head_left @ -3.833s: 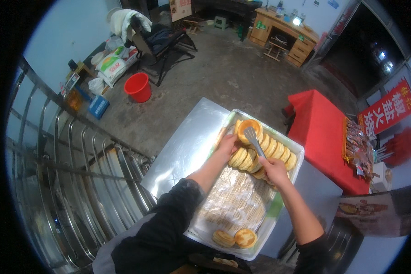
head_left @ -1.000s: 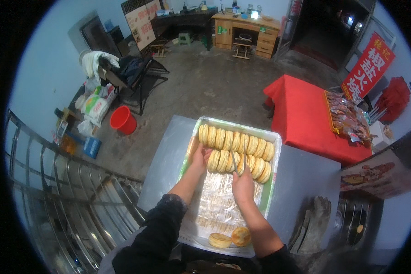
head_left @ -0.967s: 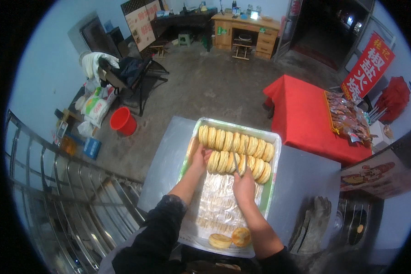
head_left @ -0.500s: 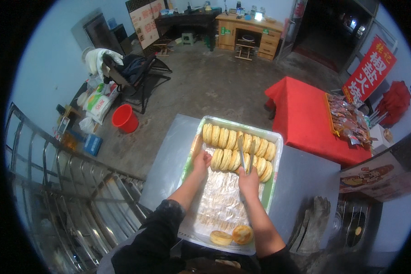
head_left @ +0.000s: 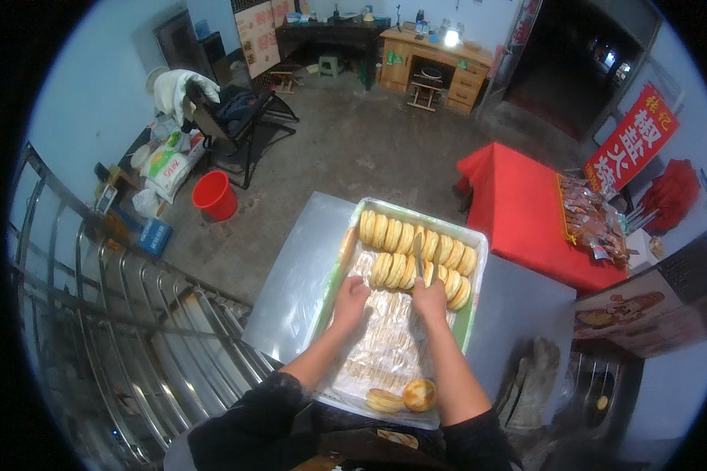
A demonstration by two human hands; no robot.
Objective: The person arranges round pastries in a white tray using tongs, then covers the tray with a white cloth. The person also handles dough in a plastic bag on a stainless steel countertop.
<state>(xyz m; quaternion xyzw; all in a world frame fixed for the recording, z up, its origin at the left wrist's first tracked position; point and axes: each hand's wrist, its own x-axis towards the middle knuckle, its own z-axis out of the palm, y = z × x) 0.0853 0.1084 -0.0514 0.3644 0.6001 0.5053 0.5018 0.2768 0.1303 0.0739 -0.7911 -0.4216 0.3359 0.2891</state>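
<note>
Well out to the left of your left hand (head_left: 351,301) stands a metal rack (head_left: 153,334), its bent rails running toward you. Beyond it, ahead of that hand and to its left, a blue box (head_left: 155,238) sits on the floor, with a white sack (head_left: 167,171) just past it, then a red bucket (head_left: 215,198) and, farther off, a dark chair (head_left: 247,116) with a pale cloth (head_left: 183,89) over its back. Closer in, the bare grey top of your bench (head_left: 291,271) shows.

Your left hand is over the tray (head_left: 385,341), fingers curled in, near the left end of the closer row of cakes (head_left: 393,269); nothing shows in its grasp, and I cannot tell whether the fingertips meet. The tray lies on the bench, its foil-lined bed bare between your forearms. Two loose cakes (head_left: 419,395) lie there side by side, nearest your body. Ahead of your hands the other cakes stand on edge in two rows.

Your right hand (head_left: 430,301) is wrapped around the tongs (head_left: 418,253), whose two arms point away from you over the rows, slightly apart; I cannot tell whether the tips touch a cake.

Right of your right forearm are grey gloves (head_left: 536,381). Farther right and ahead, a red cloth (head_left: 518,208) bears packets (head_left: 593,220), with a red banner (head_left: 632,141) behind them.
</note>
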